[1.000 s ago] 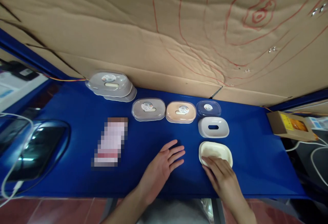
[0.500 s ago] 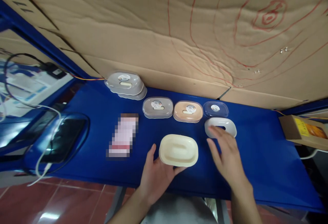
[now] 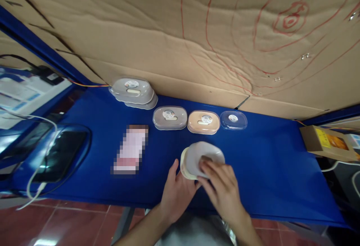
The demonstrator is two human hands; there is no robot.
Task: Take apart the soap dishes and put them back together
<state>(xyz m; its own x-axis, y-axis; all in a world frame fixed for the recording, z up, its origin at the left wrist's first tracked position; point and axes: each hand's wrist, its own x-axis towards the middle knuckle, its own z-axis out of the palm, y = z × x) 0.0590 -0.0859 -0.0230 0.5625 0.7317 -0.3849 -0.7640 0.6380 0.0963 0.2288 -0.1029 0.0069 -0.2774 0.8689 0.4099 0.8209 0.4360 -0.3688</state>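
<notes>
My left hand (image 3: 178, 191) supports a cream oval dish (image 3: 184, 165) from below, thumb raised at its left side. Over that dish, my right hand (image 3: 221, 184) grips a grey-white oval piece (image 3: 201, 152), which covers most of the cream one and sits a little to the right. The fingertips of my right hand are at the grey-white piece's middle. Whether the two pieces touch cannot be made out. Behind them stand a lidded grey case (image 3: 170, 123), a lidded peach case (image 3: 197, 126) and a clear lid (image 3: 233, 124) with a round label.
Stacked grey cases (image 3: 135, 94) stand at the back left against the cardboard wall (image 3: 140, 32). A blurred-out phone (image 3: 131, 150) lies left of my hands. Further left are a dark device (image 3: 62, 152) and white cable. A small cardboard box (image 3: 317, 143) is at the right edge.
My right hand has taken hold of the grey-white piece from the table and brought it left over the cream dish. My left hand still holds the cream dish. The view has shifted slightly.
</notes>
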